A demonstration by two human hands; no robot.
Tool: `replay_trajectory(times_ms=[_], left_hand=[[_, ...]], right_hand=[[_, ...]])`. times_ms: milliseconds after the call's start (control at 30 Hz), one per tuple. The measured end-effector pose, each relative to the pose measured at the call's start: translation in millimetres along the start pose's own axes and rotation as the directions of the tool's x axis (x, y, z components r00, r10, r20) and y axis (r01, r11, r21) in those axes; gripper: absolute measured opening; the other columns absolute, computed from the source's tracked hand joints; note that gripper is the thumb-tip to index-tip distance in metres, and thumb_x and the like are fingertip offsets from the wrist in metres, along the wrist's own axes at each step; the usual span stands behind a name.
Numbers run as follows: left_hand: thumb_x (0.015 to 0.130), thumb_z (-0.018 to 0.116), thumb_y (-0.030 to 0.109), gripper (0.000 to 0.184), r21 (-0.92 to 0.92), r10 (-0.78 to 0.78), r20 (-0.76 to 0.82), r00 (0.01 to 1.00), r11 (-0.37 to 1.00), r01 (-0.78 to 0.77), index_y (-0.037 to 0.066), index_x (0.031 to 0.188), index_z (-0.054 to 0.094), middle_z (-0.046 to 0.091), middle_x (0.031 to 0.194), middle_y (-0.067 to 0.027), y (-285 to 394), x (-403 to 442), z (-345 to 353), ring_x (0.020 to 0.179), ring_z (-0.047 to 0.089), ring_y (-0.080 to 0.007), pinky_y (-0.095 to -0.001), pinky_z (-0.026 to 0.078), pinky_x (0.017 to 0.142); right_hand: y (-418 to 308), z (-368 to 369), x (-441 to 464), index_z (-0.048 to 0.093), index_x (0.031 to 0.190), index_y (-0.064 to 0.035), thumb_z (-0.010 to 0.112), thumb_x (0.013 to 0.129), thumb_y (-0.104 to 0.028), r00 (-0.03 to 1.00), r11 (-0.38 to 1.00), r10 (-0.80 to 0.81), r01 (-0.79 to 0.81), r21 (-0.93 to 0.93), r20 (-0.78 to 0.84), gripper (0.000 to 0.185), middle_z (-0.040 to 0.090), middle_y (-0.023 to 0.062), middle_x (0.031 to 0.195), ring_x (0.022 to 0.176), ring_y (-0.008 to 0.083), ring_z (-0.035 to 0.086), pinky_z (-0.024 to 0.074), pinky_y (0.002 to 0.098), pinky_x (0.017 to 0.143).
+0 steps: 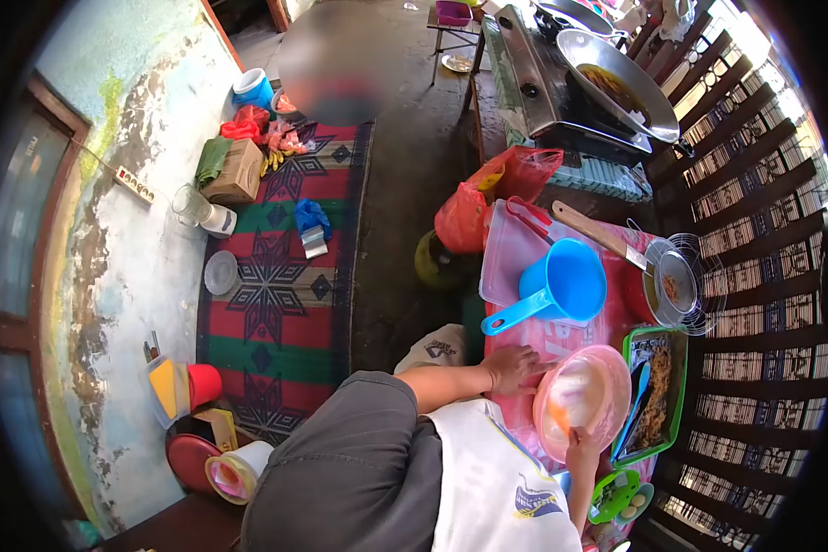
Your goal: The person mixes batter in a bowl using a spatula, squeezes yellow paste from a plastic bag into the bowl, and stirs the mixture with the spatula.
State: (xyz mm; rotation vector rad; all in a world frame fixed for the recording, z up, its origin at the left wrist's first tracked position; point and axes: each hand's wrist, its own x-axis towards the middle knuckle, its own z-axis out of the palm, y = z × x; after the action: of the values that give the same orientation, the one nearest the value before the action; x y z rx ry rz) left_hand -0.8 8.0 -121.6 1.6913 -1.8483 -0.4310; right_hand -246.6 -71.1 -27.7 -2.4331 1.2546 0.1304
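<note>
A pink bowl (607,375) with whitish, wet-looking contents stands on a table with a pink patterned cover. My right hand (581,453) is at its near rim, fingers closed round a blurred orange utensil (558,416) that dips into the bowl; its exact kind is smeared by motion. On the cover just left of the bowl lies my left hand (515,369), palm down with fingers spread, their tips close to the rim. Beyond the bowl is a blue long-handled dipper (566,276). A green-rimmed tray (681,368) of brown food holds a blue spoon (637,397).
A wooden-handled strainer (607,235) and a wire rack lie at the table's far right. Past the table, a gas stove (534,83) bears a wok (616,83) of oil. A red plastic bag (465,216) hangs by the table; slatted bars border the right.
</note>
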Motion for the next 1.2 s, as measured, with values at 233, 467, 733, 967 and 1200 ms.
replay_trajectory(times_ms=[233,467,733,967,1200], left_hand=[[0.072,0.055,0.044,0.064,0.029,0.029,-0.034,0.999,0.999,-0.028,0.013,0.126,0.037,0.053,0.095,-0.0103,3,0,-3,0.092,0.050,-0.0257,-0.0373,0.042,0.079],[0.074,0.054,0.045,0.065,0.057,0.023,-0.024,0.999,0.998,-0.021,0.013,0.128,0.035,0.053,0.096,-0.0115,4,1,0,0.090,0.050,-0.0261,-0.0378,0.042,0.079],[0.072,0.056,0.039,0.051,-0.009,0.056,-0.069,0.996,0.998,-0.057,0.011,0.114,0.048,0.056,0.088,-0.0123,5,8,-7,0.081,0.053,-0.0279,-0.0397,0.043,0.074],[0.065,0.062,0.030,0.039,0.019,0.213,-0.076,0.974,0.977,-0.212,0.006,0.094,0.054,0.057,0.085,-0.0149,6,10,10,0.080,0.052,-0.0349,-0.0437,0.042,0.069],[0.068,0.059,0.022,0.032,0.213,0.289,-0.060,0.955,0.939,-0.271,0.001,0.091,0.049,0.052,0.085,-0.0177,6,10,20,0.081,0.047,-0.0374,-0.0464,0.037,0.071]], right_hand=[[43,-14,18,0.061,0.087,-0.0022,0.049,0.081,-0.014,0.967,0.972,0.212,-0.195,0.127,-0.139,0.019,0.061,0.0193,0.077,0.073,0.0332,0.059,0.0449,0.0391,0.062],[-11,-19,-6,0.063,0.085,-0.0037,0.053,0.078,-0.016,0.980,0.971,0.161,-0.179,0.157,0.120,0.018,0.060,0.0187,0.075,0.073,0.0315,0.060,0.0452,0.0383,0.065],[-15,-14,-13,0.062,0.086,-0.0130,0.050,0.079,-0.025,0.948,0.930,0.309,-0.319,-0.183,-0.078,0.018,0.061,0.0139,0.080,0.076,0.0338,0.059,0.0453,0.0437,0.066],[-11,54,-43,0.062,0.086,-0.0091,0.050,0.070,-0.009,0.776,0.972,0.229,-0.148,0.183,-0.588,0.020,0.058,0.0078,0.090,0.093,0.0224,0.051,0.0375,0.0381,0.081],[14,-27,-175,0.042,0.121,-0.0086,0.057,0.072,-0.013,0.228,0.689,0.636,-0.599,0.409,-0.737,0.051,0.054,0.0149,0.098,0.090,0.0295,0.052,0.0402,0.0397,0.076]])
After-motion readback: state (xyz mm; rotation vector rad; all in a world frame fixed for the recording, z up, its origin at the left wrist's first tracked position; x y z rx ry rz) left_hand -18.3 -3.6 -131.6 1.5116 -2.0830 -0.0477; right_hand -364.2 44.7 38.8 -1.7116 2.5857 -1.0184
